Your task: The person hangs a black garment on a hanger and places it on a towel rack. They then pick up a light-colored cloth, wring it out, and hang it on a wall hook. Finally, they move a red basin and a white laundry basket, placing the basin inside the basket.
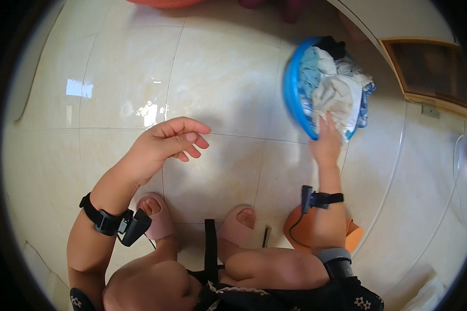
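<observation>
A blue plastic basin (291, 85) on the floor at the far right is heaped with laundry. At its near rim my right hand (326, 142) reaches in, its fingers closed on a beige cloth (333, 98) at the front of the heap; the fingertips are partly lost in the folds. Pale blue fabric (310, 70), a black piece (331, 46) and white and blue-patterned cloth lie around it. My left hand (174, 140) hangs over the floor left of the middle, fingers loosely bent and apart, holding nothing.
An orange container (296, 233), partly hidden, stands under my right forearm. A wood-framed cabinet (399, 67) is at the right. Part of a red-orange basin (166, 2) shows at the far edge. My feet in pink slippers (163, 217) rest on the glossy tiled floor (218, 83).
</observation>
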Demonstrator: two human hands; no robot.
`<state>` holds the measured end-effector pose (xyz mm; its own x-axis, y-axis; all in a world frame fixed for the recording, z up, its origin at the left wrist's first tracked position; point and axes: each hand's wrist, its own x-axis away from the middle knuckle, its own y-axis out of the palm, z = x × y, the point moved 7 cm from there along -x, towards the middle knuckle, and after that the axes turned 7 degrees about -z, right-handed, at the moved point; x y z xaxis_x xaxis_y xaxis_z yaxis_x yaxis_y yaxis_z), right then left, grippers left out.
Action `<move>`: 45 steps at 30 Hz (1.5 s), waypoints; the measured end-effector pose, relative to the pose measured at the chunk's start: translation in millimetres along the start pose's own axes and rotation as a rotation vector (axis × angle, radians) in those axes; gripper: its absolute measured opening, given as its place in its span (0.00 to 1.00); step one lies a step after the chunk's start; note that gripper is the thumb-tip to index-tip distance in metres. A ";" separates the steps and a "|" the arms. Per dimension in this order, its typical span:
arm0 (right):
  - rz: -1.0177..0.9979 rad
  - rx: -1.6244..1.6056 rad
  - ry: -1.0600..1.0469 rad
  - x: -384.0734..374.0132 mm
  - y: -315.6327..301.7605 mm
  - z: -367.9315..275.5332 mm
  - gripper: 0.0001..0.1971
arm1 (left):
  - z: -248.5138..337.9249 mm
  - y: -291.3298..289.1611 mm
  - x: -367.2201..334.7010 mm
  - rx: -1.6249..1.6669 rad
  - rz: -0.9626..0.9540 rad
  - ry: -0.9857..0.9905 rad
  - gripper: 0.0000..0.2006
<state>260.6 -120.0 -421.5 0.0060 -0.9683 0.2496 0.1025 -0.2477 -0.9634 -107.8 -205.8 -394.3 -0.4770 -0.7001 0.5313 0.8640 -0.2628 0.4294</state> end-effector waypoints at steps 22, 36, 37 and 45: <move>0.628 0.192 0.058 -119.7 -56.5 40.3 0.39 | -74.7 -71.6 40.6 0.115 0.227 -0.036 0.11; -0.430 -0.640 0.007 -99.6 29.2 55.8 0.22 | -17.1 -88.1 20.4 -0.094 0.601 -0.050 0.12; -0.442 -0.646 0.023 -96.9 29.6 58.1 0.22 | -21.0 -90.1 22.1 -0.075 0.615 -0.059 0.12; -0.552 -0.596 0.180 -77.4 94.3 111.9 0.22 | -40.4 -109.7 25.0 0.043 0.673 -0.117 0.13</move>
<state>381.0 -64.9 -520.6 -0.0552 -0.6806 0.7306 -0.5004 -0.6143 -0.6101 -208.0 -221.2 -457.6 0.1459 -0.6250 0.7669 0.9724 0.2334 0.0052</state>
